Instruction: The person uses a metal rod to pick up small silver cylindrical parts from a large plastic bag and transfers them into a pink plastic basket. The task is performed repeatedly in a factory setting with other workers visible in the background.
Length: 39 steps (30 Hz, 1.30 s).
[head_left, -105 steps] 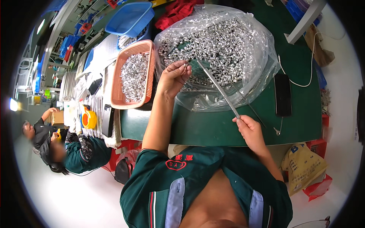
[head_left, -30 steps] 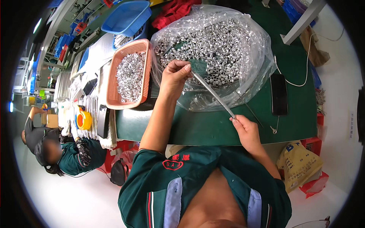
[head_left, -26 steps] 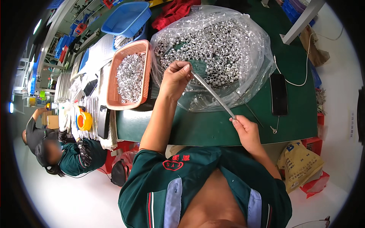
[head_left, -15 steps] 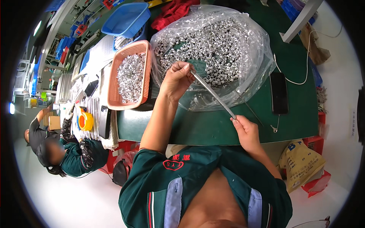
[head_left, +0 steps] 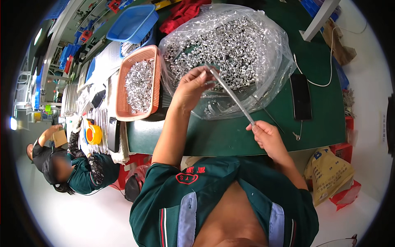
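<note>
A slim silvery metal rod [head_left: 232, 95] slants between my two hands above the front of the green table. Its far end is at the fingertips of my left hand [head_left: 192, 87], whose fingers are curled with the thumb against them. My right hand [head_left: 266, 136] pinches the near end between thumb and fingers. Just beyond the rod, a clear plastic bag [head_left: 282, 61] lies spread open, full of small shiny metal sleeves [head_left: 242, 45]. Whether the rod is hollow cannot be made out.
To the left stands an orange basket [head_left: 119, 92] of small metal pieces, with blue baskets [head_left: 131, 22] behind it. A black phone [head_left: 301, 96], a white cable [head_left: 325, 84] and a thin rod [head_left: 271, 119] lie rightward. Two people [head_left: 88, 173] work at far left.
The rod has shifted slightly up and to the right at its far end, and the left fingers look looser around it. My right hand's fingers have re-gripped the near end.
</note>
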Tool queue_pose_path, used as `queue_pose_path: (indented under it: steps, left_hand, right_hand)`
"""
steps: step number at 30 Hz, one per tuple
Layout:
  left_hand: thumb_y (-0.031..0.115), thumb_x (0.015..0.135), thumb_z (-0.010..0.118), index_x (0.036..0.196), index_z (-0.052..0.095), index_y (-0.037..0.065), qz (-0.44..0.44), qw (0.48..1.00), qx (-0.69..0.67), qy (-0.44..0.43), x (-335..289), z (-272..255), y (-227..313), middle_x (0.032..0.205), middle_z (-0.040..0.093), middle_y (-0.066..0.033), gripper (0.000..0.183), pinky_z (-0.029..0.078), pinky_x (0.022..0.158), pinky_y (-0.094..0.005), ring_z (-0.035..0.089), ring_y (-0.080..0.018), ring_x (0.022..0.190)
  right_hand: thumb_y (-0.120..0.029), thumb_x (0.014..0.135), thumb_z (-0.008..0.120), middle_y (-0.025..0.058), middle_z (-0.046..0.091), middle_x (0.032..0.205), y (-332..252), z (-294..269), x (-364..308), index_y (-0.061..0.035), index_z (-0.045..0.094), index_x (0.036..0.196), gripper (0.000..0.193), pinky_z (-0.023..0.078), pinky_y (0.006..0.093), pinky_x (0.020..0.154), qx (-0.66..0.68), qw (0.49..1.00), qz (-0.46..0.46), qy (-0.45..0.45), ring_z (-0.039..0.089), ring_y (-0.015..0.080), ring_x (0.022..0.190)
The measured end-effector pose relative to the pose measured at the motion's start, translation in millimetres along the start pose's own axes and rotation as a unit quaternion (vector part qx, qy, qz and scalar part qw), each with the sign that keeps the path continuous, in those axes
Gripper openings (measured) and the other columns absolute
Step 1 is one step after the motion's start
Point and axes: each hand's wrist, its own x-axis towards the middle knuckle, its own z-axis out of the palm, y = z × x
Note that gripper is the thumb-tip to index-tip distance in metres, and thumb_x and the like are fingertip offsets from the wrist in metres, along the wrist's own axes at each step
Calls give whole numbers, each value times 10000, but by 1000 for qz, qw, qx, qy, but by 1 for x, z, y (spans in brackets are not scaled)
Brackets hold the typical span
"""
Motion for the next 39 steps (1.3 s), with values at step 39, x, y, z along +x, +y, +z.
queue_pose_path:
  steps: [39]
  left_hand:
    - [108, 897, 657, 1043, 641, 14, 40, 988, -137, -62, 14, -44, -6, 867, 635, -52, 174, 473, 777, -326, 581, -151, 801]
  right_hand:
    - [-171, 965, 566, -41, 441, 634, 10, -7, 2, 6, 662, 992, 203, 335, 225, 532, -173, 981, -59, 59, 391, 30, 599]
